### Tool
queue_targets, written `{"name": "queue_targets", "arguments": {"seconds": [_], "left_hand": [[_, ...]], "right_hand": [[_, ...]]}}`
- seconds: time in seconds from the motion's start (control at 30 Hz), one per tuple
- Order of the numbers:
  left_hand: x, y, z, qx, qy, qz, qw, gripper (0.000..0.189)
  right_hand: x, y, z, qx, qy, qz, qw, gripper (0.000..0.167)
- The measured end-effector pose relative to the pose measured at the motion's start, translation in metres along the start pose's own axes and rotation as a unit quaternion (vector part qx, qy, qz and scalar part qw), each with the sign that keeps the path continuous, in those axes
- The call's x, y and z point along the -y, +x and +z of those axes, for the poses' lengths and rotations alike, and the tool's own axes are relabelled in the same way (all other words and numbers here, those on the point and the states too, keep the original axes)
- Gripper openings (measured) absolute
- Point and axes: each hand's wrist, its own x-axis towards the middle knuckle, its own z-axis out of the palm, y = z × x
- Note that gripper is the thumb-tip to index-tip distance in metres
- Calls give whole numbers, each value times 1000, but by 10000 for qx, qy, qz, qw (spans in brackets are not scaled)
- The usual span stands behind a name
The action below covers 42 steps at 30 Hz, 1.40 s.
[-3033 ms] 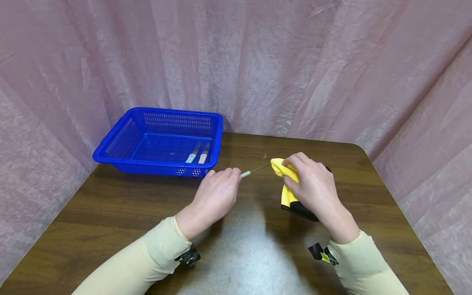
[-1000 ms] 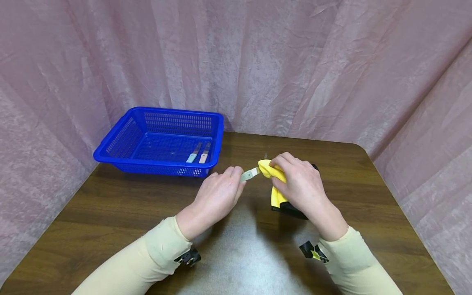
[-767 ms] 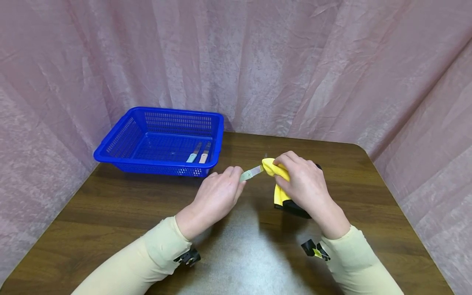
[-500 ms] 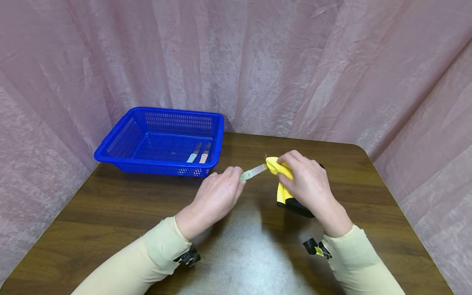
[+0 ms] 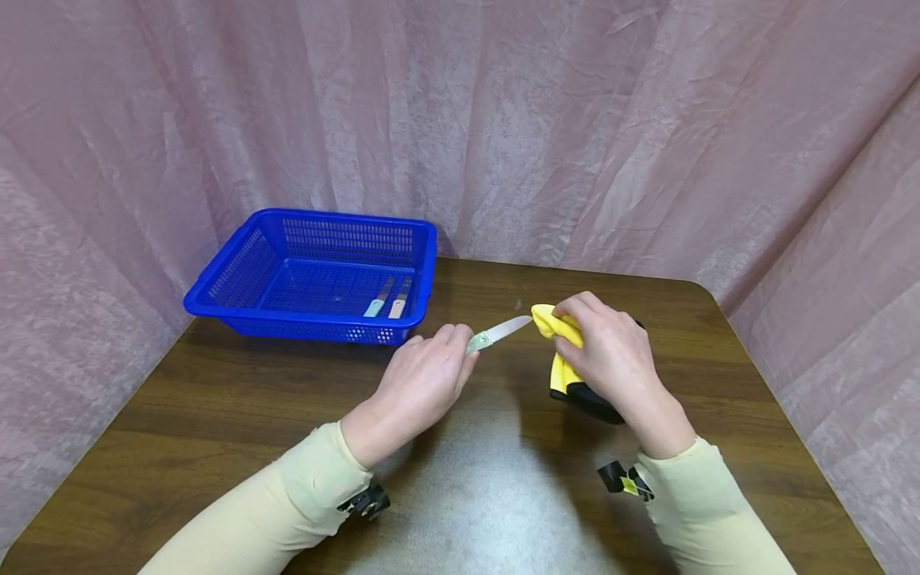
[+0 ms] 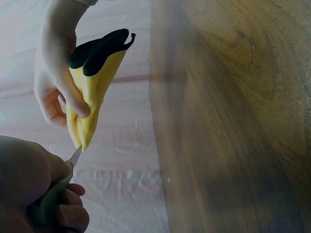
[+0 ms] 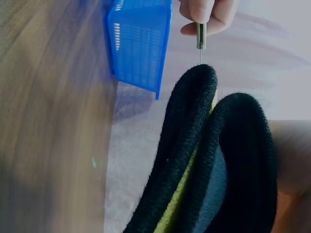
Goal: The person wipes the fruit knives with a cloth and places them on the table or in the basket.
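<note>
My left hand (image 5: 422, 382) grips a small knife (image 5: 507, 327) by its pale green handle, the blade pointing right. Most of the handle is hidden in the fist. Pinched between the thumb and fingers of my right hand (image 5: 611, 351) is a folded yellow cloth (image 5: 564, 371) with a black side and edging. The blade's tip sits right at the cloth's yellow corner, and nearly the whole blade shows. In the left wrist view the knife (image 6: 75, 156) points up at the cloth's (image 6: 95, 97) lower end. The black folds of the cloth (image 7: 189, 126) fill much of the right wrist view.
A blue plastic basket (image 5: 309, 321) stands at the back left of the wooden table (image 5: 251, 383). Inside it lie two knives, one with a light blue handle (image 5: 374, 308) and one with a pink handle (image 5: 396, 309). Pink curtains (image 5: 503, 144) hang behind the table.
The right hand and cloth moved left onto the knife, then slid back right along the blade, uncovering it to the tip. The left hand turned the blade's flat side into view and otherwise stayed put.
</note>
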Motion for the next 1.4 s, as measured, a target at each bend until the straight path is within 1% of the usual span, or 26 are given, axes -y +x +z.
{"name": "queue_targets", "arguments": {"seconds": [0.33,0.57,0.7,0.83,1.0,1.23,1.4], "left_hand": [[0,0,-1,-13,8,-18,10000,18],[0,1,0,-11,19,-25,10000,17],[0,1,0,17,-6,-31,10000,18],[-1,2,0,155,-21,-74,9998,17],[-1,3,0,290,-17,-78,9995,18],[-2,3,-2,303,-57,-38,9995,17],[-3,3,-3,359,-76,-62,9993,18]], "right_hand": [[-4,-1,-1,-6,7,68,10000,31],[2,-2,-4,-100,53,1,9999,31],[12,-3,-6,-218,73,-223,9995,31],[23,-3,-3,-306,90,-566,9979,31],[35,-4,1,-283,45,-873,9958,32],[48,-4,4,-163,59,-1085,9939,33],[51,-4,4,-137,47,-1112,9937,33]]}}
